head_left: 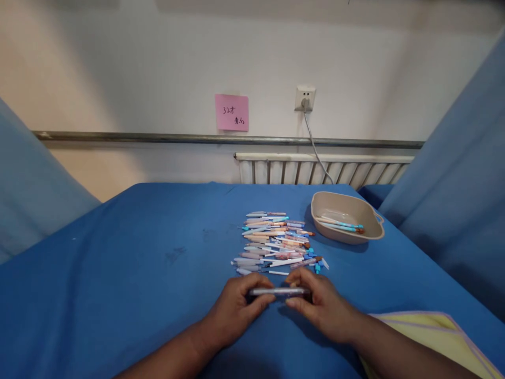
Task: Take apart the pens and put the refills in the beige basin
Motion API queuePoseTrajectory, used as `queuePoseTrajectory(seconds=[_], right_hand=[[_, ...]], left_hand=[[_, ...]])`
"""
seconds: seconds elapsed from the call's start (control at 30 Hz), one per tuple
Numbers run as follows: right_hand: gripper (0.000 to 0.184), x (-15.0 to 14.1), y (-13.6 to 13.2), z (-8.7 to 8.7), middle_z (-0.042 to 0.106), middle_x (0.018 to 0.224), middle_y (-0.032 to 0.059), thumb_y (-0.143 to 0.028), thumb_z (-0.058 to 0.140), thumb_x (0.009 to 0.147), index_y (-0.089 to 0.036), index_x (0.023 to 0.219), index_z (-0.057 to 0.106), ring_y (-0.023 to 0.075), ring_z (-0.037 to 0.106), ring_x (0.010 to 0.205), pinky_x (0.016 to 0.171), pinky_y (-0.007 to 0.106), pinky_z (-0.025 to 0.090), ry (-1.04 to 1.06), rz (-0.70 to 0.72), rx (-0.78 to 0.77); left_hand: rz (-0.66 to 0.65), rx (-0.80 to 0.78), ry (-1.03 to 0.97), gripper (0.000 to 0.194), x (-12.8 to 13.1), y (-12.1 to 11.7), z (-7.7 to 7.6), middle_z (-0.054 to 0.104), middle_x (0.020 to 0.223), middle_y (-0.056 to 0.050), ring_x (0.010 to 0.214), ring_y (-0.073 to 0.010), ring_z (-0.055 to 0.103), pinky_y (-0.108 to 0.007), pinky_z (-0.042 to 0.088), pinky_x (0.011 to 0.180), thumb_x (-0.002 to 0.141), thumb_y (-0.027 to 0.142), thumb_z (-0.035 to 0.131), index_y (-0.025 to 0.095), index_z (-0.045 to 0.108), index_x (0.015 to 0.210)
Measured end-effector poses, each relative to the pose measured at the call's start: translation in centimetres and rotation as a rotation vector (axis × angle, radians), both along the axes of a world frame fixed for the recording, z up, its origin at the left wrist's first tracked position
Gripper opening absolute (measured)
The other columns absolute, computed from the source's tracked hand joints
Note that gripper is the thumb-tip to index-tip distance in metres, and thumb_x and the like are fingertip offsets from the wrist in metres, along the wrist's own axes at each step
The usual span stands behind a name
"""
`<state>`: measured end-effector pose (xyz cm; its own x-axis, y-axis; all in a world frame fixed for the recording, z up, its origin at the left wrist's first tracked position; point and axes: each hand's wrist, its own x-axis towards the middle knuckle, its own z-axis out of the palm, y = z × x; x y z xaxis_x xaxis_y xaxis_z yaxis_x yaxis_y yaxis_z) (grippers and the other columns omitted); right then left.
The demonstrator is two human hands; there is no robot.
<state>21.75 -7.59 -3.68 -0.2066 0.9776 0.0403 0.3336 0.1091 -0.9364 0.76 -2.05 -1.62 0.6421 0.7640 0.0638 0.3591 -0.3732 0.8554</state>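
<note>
A slim pen [281, 291] is held level near the front of the bed, lengthwise between my two hands. My left hand [246, 300] pinches its left end between thumb and fingers. At the other end, my right hand [311, 300] grips in the same way. The pen is slightly blurred and partly covered by the fingers. Just beyond my hands lies a spread of pens and pen parts [276, 239], with pale barrels, white sticks and brown, orange and blue ends.
A beige plastic basin [376, 223] with several pens stands at the back right. Blue cloth [138, 273] covers the surface. A yellow cloth [426, 331] lies under my right forearm. Behind are a radiator [288, 171], a metal rail [165, 138], a plugged socket [305, 98] and a pink note [232, 112].
</note>
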Motion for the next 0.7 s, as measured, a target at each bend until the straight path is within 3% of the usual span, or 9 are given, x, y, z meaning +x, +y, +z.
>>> queuePoseTrajectory(seconds=[0.07,0.2,0.4,0.6,0.7], right_hand=[[0.015,0.2,-0.2,0.4,0.055,0.073,-0.0031,-0.024,0.062,0.078,-0.02,0.09,0.053,0.0118,0.048,0.064,0.058,0.023,0.036,-0.119,-0.04,0.106],[0.008,0.5,0.0,0.6,0.056,0.075,-0.002,-0.019,0.058,0.082,-0.02,0.089,0.055,0.0123,0.049,0.065,0.06,0.023,0.037,-0.153,-0.042,0.135],[0.01,0.5,0.2,0.3,0.06,0.077,-0.0011,-0.021,0.056,0.085,-0.02,0.095,0.057,0.0125,0.053,0.067,0.063,0.024,0.04,-0.14,-0.045,0.163],[0.011,0.7,0.1,0.3,0.062,0.08,-0.0006,-0.018,0.056,0.084,-0.02,0.095,0.058,0.0124,0.056,0.07,0.066,0.023,0.042,-0.151,-0.099,0.277],[0.011,1.0,0.1,0.8,0.061,0.083,0.0004,-0.018,0.056,0.086,-0.02,0.097,0.056,0.0127,0.056,0.073,0.066,0.023,0.042,-0.252,-0.043,0.369]], left_hand=[[0.044,-0.131,-0.054,0.019,0.0,0.4,-0.4,0.064,0.07,-0.001,0.065,-0.0147,0.057,-0.023,0.043,0.062,0.081,0.035,0.062,0.016,0.064,0.083],[0.087,-0.294,-0.123,0.023,-0.2,0.7,-0.8,0.063,0.067,0.0,0.06,-0.0132,0.055,-0.023,0.043,0.06,0.08,0.037,0.063,0.015,0.061,0.086],[0.082,-0.293,-0.117,0.021,-0.1,0.5,-0.8,0.057,0.062,0.002,0.06,-0.0125,0.052,-0.022,0.04,0.059,0.078,0.034,0.065,0.015,0.062,0.085],[0.09,-0.326,-0.139,0.021,0.0,0.9,-1.2,0.06,0.065,0.001,0.062,-0.0133,0.053,-0.022,0.041,0.06,0.077,0.034,0.064,0.015,0.061,0.087],[0.053,-0.3,-0.115,0.02,0.2,0.9,-1.1,0.063,0.069,0.0,0.064,-0.0134,0.055,-0.023,0.042,0.062,0.08,0.035,0.062,0.015,0.062,0.087]])
